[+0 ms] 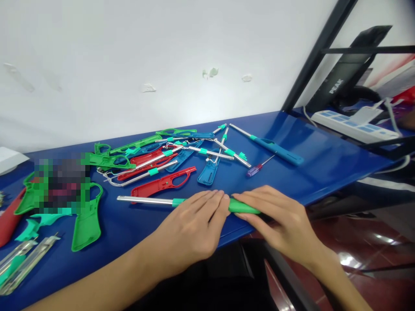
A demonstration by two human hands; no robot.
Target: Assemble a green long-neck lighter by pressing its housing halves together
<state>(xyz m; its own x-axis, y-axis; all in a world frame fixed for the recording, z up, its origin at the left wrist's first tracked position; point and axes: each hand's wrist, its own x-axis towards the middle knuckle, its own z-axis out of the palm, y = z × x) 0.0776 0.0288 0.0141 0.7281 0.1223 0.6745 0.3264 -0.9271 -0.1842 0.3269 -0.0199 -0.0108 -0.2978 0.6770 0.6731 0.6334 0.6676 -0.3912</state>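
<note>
Near the table's front edge, both my hands are closed around a green gas lighter [243,206]. My left hand [202,220] covers its front part, and the long metal tube points left with a teal band at its base. My right hand [279,216] grips the rear of the green handle. Fingers hide much of the lighter's body. Beyond my right hand lie a small screwdriver [256,170] with a purple handle and a blue gas lighter [279,151]. A red handle shell [162,181] rests just behind the metal tube.
Lighter parts are heaped along the blue table [340,147]: green shells [87,222], blue shells and metal tubes with white wires. Clear fuel tanks [30,263] lie at the lower left. A power strip [353,125] sits by the black metal frame [319,56] at right. Part of the left is pixelated.
</note>
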